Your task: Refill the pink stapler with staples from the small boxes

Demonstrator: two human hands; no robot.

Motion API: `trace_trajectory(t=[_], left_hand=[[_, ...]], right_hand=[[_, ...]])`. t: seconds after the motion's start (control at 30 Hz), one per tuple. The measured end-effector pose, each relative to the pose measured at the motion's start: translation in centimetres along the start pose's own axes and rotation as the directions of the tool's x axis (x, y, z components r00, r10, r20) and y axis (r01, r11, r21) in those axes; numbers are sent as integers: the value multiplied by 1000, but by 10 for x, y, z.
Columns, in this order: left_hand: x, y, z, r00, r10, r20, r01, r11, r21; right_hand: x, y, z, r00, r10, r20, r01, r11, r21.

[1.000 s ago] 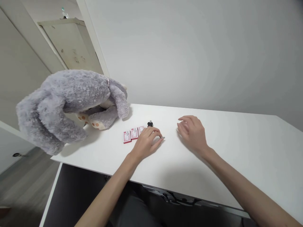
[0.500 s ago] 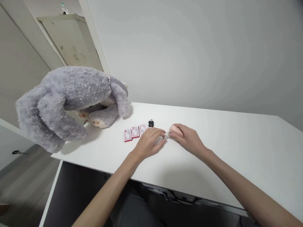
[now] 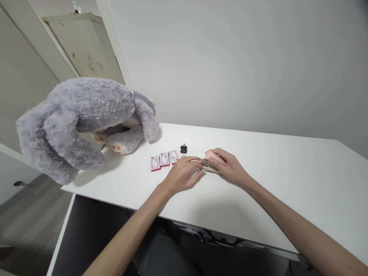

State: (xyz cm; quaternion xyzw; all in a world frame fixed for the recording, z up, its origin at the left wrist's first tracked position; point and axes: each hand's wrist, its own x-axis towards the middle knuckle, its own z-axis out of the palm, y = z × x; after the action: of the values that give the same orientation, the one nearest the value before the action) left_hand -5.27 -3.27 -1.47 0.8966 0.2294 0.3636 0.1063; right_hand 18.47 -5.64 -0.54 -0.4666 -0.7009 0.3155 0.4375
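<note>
What looks like a small pink stapler (image 3: 214, 156) with a pale base stands tilted over the white tabletop, its metal nose pointing left. My right hand (image 3: 230, 165) is wrapped round its body from the right. At the nose, the thumb and fingers of my left hand (image 3: 184, 172) close in and touch the front end, partly hiding it. Left of my left hand lie a red-and-white box (image 3: 155, 163), a second such box (image 3: 165, 159) and a third box (image 3: 174, 156), each with a small grey strip on top. A black staple remover (image 3: 183, 148) lies behind them.
A large grey plush toy (image 3: 94, 101) slumps over the left end of the white table (image 3: 273, 184). Behind the table rises a grey wall (image 3: 230, 69). Black eyeglass-like frames (image 3: 215, 239) show under the front edge. A beige cabinet (image 3: 83, 46) stands at the back left.
The stapler has turned slightly, so its metal nose and pale base now show between my hands. My left fingers have shifted a little right onto its front end.
</note>
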Motion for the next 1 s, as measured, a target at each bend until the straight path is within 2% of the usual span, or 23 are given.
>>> trace_trajectory(t=[0.3,0.7,1.0], left_hand=[[0,3,0,997,39,-72,-43,998,-47],[0,3,1,999,7,-36,-8,999,-37],[1,6,1,998,6,-56,-9,998,-56]], right_hand=[[2,5,-1,999,28,-31,-26,998,63],[2,-1,-3,1000,3,-11,-2,996,88],[2,-2,-4,1000,9,-24,-6,994,105]])
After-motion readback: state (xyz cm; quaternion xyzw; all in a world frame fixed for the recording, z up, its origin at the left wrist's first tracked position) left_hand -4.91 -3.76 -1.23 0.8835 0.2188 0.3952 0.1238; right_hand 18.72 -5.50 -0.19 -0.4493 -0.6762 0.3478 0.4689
